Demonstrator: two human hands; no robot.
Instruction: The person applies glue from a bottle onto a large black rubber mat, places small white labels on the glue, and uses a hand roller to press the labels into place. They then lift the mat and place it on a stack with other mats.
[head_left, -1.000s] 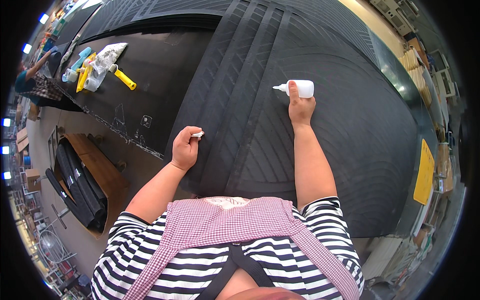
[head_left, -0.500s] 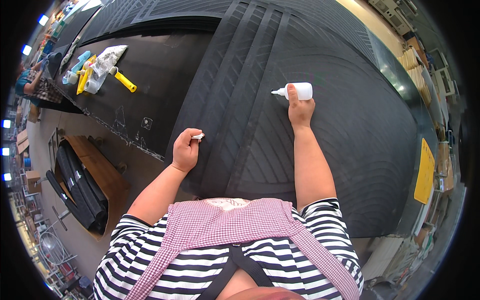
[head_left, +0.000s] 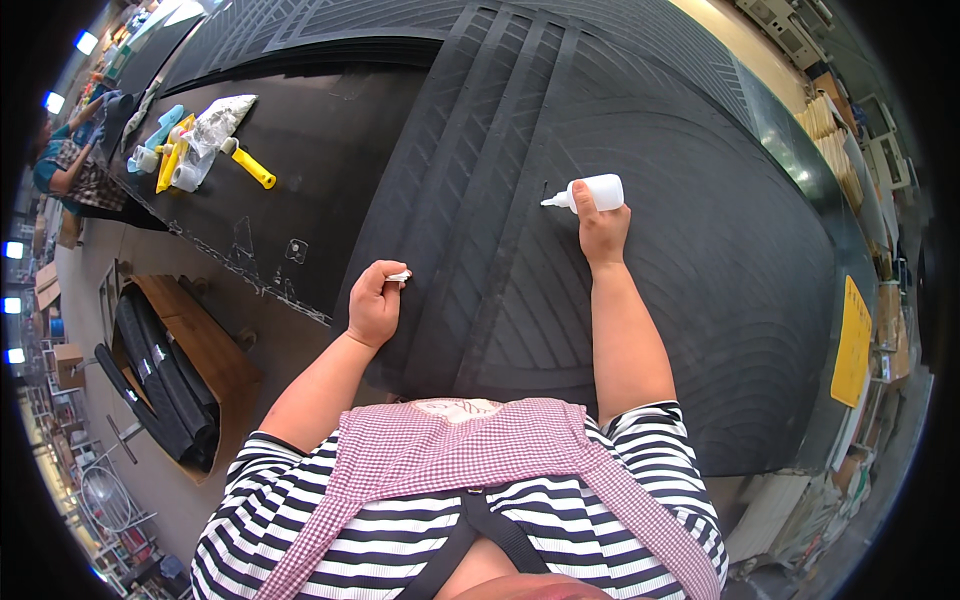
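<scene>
My right hand (head_left: 603, 235) is closed round a white squeeze bottle (head_left: 602, 191), thumb along its near side. The bottle lies tilted sideways, its narrow nozzle pointing left, close above the black patterned rubber sheet (head_left: 680, 280). A short dark line shows on the sheet just beyond the nozzle tip. My left hand (head_left: 374, 305) is closed over the sheet's left part, pinching a small white piece (head_left: 399, 277), perhaps a cap or folded wipe; its kind is too small to tell. Raised bands and slanting ribs run across the sheet between my hands.
On the dark table at the left lie a yellow-handled roller (head_left: 250, 165), a crumpled clear plastic bag (head_left: 222, 125) and tape rolls. An open cardboard box (head_left: 215, 350) with black rolls stands on the floor. Another person (head_left: 75, 170) works at the far left. A yellow card (head_left: 851, 340) is at right.
My right hand has brought the bottle slightly nearer to me, and its nozzle now tips a little further down. My left hand has barely moved.
</scene>
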